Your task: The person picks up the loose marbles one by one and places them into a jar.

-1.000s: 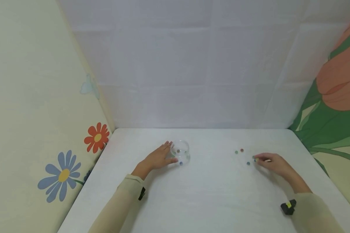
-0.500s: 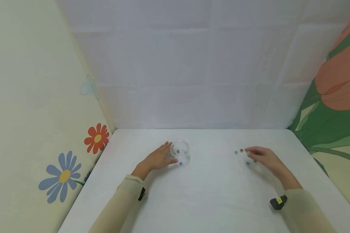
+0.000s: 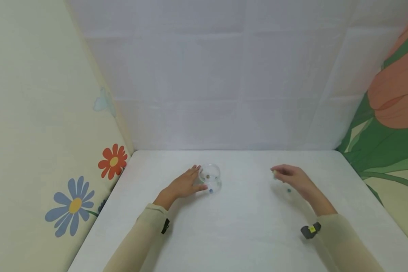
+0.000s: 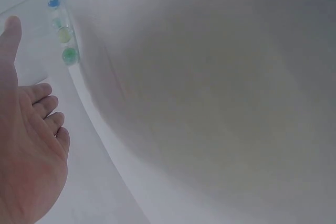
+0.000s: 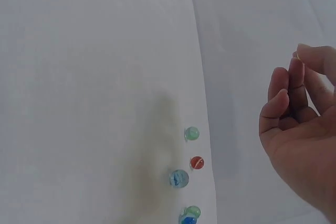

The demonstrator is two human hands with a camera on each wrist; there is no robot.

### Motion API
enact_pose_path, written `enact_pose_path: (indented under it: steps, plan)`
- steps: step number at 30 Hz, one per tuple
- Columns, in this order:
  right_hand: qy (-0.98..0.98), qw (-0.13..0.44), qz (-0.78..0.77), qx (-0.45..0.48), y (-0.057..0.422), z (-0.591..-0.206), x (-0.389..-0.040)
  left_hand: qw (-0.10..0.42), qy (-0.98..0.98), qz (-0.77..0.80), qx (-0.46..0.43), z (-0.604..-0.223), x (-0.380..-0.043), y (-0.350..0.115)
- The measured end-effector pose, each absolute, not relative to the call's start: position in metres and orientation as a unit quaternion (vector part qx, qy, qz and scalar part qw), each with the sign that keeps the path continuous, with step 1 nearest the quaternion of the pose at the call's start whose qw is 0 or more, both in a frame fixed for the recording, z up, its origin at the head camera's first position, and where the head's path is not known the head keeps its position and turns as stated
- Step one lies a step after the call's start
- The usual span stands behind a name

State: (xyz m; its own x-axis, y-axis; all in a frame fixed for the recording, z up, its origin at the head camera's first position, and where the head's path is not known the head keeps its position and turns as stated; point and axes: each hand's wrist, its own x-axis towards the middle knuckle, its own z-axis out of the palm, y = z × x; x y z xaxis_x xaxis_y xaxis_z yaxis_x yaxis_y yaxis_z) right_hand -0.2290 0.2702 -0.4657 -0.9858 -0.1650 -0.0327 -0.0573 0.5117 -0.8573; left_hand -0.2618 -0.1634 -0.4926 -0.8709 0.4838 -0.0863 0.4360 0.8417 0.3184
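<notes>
Beside a clear glass bowl [image 3: 209,177], my left hand [image 3: 181,185] lies with fingers extended along its left side and thumb at the front. Marbles sit low in the bowl; a blue marble [image 4: 54,2], a yellowish marble [image 4: 64,35] and a green marble [image 4: 69,55] show in the left wrist view. My right hand [image 3: 292,178], raised over the table, pinches a pale yellowish marble [image 3: 274,172] between thumb and index finger. Fingers hide most of it in the right wrist view. Below that hand lie a light green marble [image 5: 192,133], a red marble [image 5: 197,162] and a light blue marble [image 5: 179,179].
The table [image 3: 238,234] has a white cover, and a white cloth [image 3: 204,75] hangs behind it. Another green marble [image 5: 193,212] and a deep blue marble [image 5: 188,220] lie at the lower edge of the right wrist view. Flower-patterned walls flank both sides.
My right hand has lifted from the right-hand group of marbles and moved left and toward the back, carrying the pinched marble. The left hand and the bowl stay put.
</notes>
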Motion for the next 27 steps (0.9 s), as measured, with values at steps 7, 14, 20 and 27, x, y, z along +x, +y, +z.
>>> enact_pose_path:
  steps: [7, 14, 20, 27]
  plan:
    - [0.858, 0.062, -0.505, -0.062, 0.256, -0.462, -0.234, 0.078, 0.955, 0.148, 0.243, -0.496, -0.264, -0.164]
    - [0.853, 0.056, -0.514, -0.067, 0.243, -0.458, -0.237, 0.076, 0.955, 0.149, 0.245, -0.496, -0.265, -0.163]
    - [0.852, 0.047, -0.514, -0.083, 0.233, -0.454, -0.241, 0.075, 0.955, 0.149, 0.246, -0.493, -0.263, -0.163]
    - [0.833, 0.057, -0.539, -0.111, 0.221, -0.454, -0.247, 0.078, 0.955, 0.154, 0.243, -0.495, -0.264, -0.162]
